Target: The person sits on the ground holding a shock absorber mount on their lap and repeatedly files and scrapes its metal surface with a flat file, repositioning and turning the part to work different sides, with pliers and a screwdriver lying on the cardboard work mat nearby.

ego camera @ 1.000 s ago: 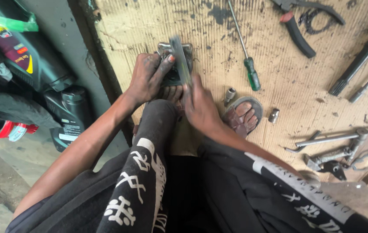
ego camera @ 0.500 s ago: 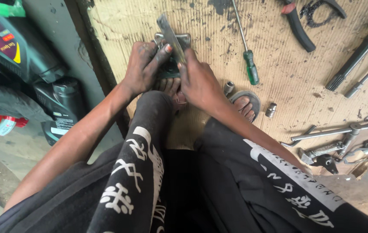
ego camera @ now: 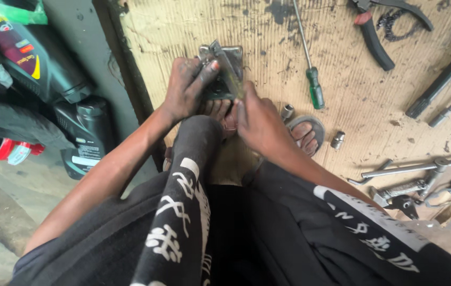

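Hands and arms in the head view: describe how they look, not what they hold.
Both forearms are bare, with no sleeves, gloves, watch or rings in view. The left hand and right hand are smeared with dark grime, heaviest on the fingers. Below them, black trousers with white printed characters cover the knees.

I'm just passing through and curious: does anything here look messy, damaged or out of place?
Nothing looks broken. The cardboard sheet under the work is stained with dark grime, and tools lie loose across it: a green-handled screwdriver, pliers, small sockets. Both hands, left hand and right hand, are smeared dark while gripping a metal part.
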Tool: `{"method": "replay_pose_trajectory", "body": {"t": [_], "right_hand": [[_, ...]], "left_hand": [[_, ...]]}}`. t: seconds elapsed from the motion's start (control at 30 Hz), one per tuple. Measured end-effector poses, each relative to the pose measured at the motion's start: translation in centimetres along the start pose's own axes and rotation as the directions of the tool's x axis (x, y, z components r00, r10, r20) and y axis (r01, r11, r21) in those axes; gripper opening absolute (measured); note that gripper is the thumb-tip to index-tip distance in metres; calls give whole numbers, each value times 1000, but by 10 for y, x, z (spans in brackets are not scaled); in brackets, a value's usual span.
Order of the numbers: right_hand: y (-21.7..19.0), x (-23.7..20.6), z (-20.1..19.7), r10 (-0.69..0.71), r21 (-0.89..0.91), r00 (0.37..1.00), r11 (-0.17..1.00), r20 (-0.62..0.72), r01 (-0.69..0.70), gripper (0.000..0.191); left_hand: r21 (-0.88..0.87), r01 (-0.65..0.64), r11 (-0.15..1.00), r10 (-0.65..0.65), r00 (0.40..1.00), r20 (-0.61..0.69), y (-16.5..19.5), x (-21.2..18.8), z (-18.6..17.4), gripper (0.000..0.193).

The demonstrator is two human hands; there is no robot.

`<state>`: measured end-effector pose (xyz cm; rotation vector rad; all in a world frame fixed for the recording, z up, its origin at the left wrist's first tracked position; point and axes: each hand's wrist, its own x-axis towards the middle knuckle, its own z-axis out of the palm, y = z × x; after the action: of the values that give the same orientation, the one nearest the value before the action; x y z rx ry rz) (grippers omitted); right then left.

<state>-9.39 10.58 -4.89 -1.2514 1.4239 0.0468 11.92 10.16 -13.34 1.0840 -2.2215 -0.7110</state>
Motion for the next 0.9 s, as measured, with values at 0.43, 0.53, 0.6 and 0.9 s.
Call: {"method": "replay_pose_trajectory", "body": {"t": [0.43, 0.53, 0.6, 0.9], "right_hand": [[12, 13, 12, -181, 57, 975, 980, -126, 189, 28], [4, 19, 11, -159, 43, 979, 985, -128, 165, 26], [2, 17, 6, -86, -1, 994, 996, -69, 86, 28], [0, 33, -16, -167, -10, 986, 986, -18, 167, 30]], "left_hand": [[-444, 379, 812, -435, 900, -27, 23, 24, -7, 24], [-664, 623, 415, -631, 722, 283, 24, 31, -11, 28], [-303, 170, 938, -218, 967, -132, 21, 33, -13, 29], [-370, 415, 831, -392, 910, 139, 9, 27, -5, 26]]}}
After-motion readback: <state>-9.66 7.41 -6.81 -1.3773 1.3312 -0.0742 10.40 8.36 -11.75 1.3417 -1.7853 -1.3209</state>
